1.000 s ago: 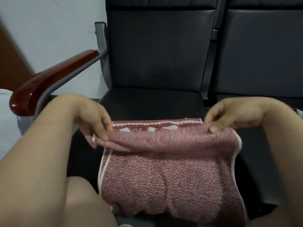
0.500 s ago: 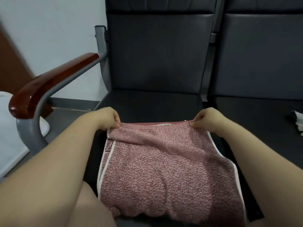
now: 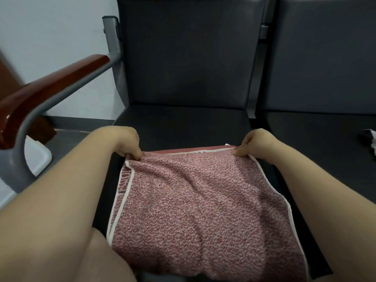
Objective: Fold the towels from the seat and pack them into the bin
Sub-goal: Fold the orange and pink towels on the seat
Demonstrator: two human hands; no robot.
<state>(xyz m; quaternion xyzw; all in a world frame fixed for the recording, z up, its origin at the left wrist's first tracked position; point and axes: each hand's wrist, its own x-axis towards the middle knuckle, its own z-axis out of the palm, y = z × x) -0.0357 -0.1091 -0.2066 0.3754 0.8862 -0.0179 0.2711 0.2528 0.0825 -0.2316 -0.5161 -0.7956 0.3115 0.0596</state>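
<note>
Nearest the camera: bare knee at lower L, w/ both bare forearms reaching fwd on either side of the work.

Btwn the forearms, a pink-and-white speckled terry towel w/ white piped edging lies doubled over on the front part of the black padded seat cushion. Its surface is lightly rumpled and its near end reaches the bottom of the view. A lower layer w/ a plain red band shows just past the top layer's far edge.

- **L hand:** at the towel's far-L corner, fingers curled down, tips pinching the top layer's edge.
- **R hand:** at the far-R corner, thumb and fingertips pressed together, pinching the same edge.
- **Edge contact:** cannot tell whether the held edge touches the layer beneath.

Beyond the hands: dark padded backrest, upright.

To L: glossy reddish-brown wooden armrest on a grey metal tube frame. A white object sits on the floor behind it, partly hidden.

To R: adj. black seat w/ a small black-and-white item at the view's edge, too cut off to identify.
</note>
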